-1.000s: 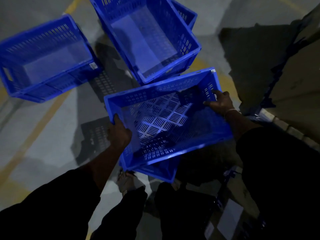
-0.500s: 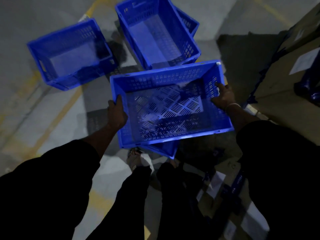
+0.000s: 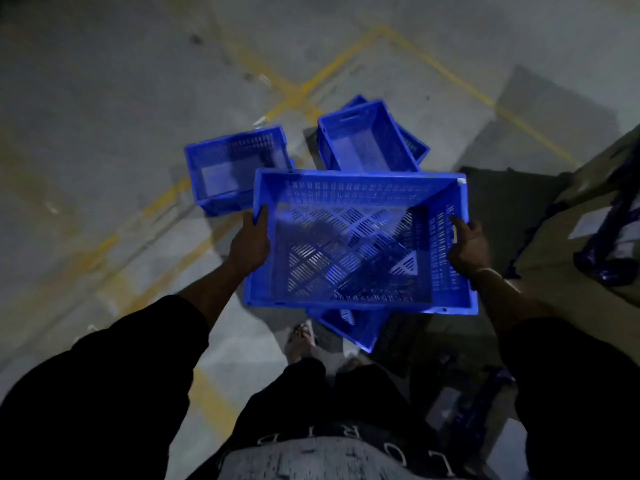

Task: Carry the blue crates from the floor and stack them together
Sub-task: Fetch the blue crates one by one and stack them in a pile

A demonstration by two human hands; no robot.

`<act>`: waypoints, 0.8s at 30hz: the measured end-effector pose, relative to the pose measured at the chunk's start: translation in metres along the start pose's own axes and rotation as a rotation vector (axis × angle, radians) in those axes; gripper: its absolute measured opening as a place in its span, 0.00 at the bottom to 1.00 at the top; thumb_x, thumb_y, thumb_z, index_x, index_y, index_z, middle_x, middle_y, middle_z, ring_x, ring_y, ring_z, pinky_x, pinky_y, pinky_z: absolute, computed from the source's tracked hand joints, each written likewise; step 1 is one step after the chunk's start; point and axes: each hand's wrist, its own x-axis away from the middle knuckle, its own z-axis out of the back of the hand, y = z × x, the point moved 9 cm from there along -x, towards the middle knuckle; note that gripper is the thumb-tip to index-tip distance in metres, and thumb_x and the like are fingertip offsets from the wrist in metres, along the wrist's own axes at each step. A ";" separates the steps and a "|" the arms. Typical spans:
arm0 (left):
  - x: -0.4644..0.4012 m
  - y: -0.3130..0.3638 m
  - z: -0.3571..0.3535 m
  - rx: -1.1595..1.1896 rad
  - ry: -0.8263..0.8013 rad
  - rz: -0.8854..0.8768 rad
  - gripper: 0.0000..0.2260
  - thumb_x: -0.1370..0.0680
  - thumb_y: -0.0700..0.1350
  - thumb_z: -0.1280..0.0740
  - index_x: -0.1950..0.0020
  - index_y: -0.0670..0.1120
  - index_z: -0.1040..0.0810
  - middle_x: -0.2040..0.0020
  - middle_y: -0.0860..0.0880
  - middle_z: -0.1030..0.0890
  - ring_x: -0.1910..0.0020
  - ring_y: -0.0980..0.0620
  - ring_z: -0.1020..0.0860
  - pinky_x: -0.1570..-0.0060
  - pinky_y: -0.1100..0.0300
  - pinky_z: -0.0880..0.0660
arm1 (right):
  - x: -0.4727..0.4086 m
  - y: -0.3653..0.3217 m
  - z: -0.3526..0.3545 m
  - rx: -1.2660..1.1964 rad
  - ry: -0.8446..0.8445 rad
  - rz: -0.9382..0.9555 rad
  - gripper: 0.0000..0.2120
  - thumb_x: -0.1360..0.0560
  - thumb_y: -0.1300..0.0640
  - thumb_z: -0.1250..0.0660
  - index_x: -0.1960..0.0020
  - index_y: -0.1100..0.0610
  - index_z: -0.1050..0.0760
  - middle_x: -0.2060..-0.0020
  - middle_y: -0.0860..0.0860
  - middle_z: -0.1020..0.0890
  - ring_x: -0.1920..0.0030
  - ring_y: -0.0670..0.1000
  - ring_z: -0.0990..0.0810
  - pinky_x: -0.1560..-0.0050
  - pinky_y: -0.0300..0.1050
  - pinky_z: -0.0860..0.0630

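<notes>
I hold a slotted blue crate (image 3: 360,244) up off the floor, level, in front of my waist. My left hand (image 3: 250,242) grips its left rim with the thumb over the edge. My right hand (image 3: 468,247) grips the right wall, thumb inside. Below it, on the floor, another blue crate (image 3: 349,323) pokes out by my feet. A third blue crate (image 3: 235,168) sits on the floor at the far left, and a fourth blue crate (image 3: 367,140) sits beyond the held one, on top of a further crate whose corner shows.
The concrete floor has yellow painted lines (image 3: 301,91). Cardboard boxes (image 3: 595,209) with blue strapping stand at the right, close to my right arm. My feet (image 3: 301,337) stand just behind the low crate.
The held crate has risen and turned level as I straightened up. The crates on the floor now look smaller and farther away. Both hands keep the same grip.
</notes>
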 end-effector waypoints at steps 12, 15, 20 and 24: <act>0.127 -0.059 0.090 -0.055 0.264 0.199 0.29 0.18 0.46 0.37 0.20 0.47 0.44 0.29 0.35 0.37 0.53 0.31 0.21 0.55 0.40 0.20 | 0.029 -0.130 0.025 -0.040 0.047 0.332 0.28 0.26 0.68 0.40 0.26 0.58 0.34 0.38 0.67 0.31 0.51 0.71 0.24 0.50 0.59 0.24; 0.157 -0.072 0.096 -0.102 0.314 0.177 0.31 0.19 0.43 0.36 0.18 0.43 0.45 0.27 0.33 0.38 0.53 0.29 0.22 0.58 0.41 0.24 | 0.037 -0.159 0.025 -0.051 0.040 0.413 0.27 0.25 0.69 0.40 0.26 0.59 0.34 0.41 0.67 0.30 0.53 0.70 0.24 0.50 0.58 0.25; 0.209 -0.108 0.105 -0.044 0.399 0.284 0.33 0.20 0.43 0.35 0.18 0.45 0.46 0.26 0.35 0.39 0.51 0.29 0.21 0.56 0.40 0.21 | 0.046 -0.212 0.013 -0.024 -0.001 0.506 0.28 0.24 0.68 0.42 0.25 0.58 0.36 0.40 0.66 0.31 0.55 0.69 0.25 0.53 0.57 0.27; 0.251 -0.139 0.115 0.002 0.471 0.378 0.30 0.20 0.42 0.36 0.19 0.43 0.43 0.27 0.34 0.37 0.48 0.28 0.21 0.52 0.38 0.21 | 0.051 -0.265 -0.001 -0.028 -0.050 0.606 0.29 0.25 0.69 0.40 0.24 0.59 0.36 0.42 0.67 0.29 0.56 0.69 0.26 0.53 0.57 0.27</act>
